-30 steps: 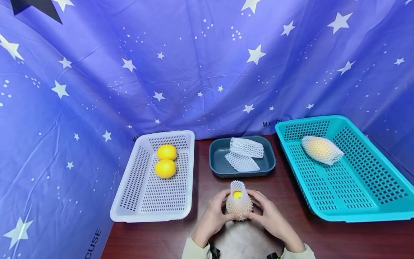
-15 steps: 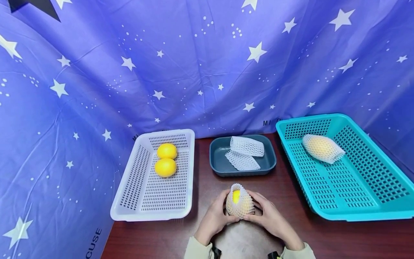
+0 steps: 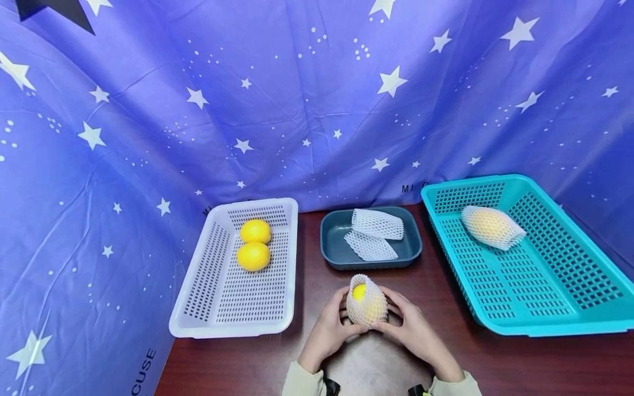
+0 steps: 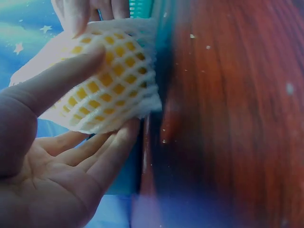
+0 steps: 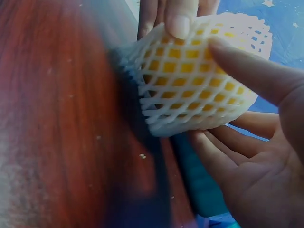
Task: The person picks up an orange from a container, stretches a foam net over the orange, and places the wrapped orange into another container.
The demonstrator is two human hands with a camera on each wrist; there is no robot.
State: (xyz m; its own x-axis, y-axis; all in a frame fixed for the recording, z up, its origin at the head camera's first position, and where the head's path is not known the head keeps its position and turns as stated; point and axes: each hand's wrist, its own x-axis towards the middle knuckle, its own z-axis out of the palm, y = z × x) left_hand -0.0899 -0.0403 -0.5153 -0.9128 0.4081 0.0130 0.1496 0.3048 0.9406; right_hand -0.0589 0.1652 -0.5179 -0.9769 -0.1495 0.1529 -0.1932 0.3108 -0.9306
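Observation:
A yellow fruit (image 3: 359, 292) sits inside a white foam net sleeve (image 3: 369, 309), its top showing through the sleeve's upper opening in the head view. My left hand (image 3: 331, 331) grips the netted fruit from the left, thumb on the near side and fingers around the far side. From the right, my right hand (image 3: 414, 332) holds it the same way. Both wrist views show the mesh (image 4: 111, 80) stretched over the fruit, with the thumbs pressing on it; in the right wrist view the netting (image 5: 190, 80) extends past the fruit at one end.
Two yellow fruits (image 3: 253, 257) lie in a white basket (image 3: 230, 332) on the left. Behind the hands, a dark tray (image 3: 334, 252) holds two foam sleeves (image 3: 378, 224). A teal basket (image 3: 540, 297) on the right contains one netted fruit (image 3: 490, 226). A starry curtain (image 3: 307, 99) hangs behind.
The fruit's exposed top is more visible than a second ago, and the sleeve's upper part stands less tall above it. Both hands still hold it, raised slightly from half a second ago.

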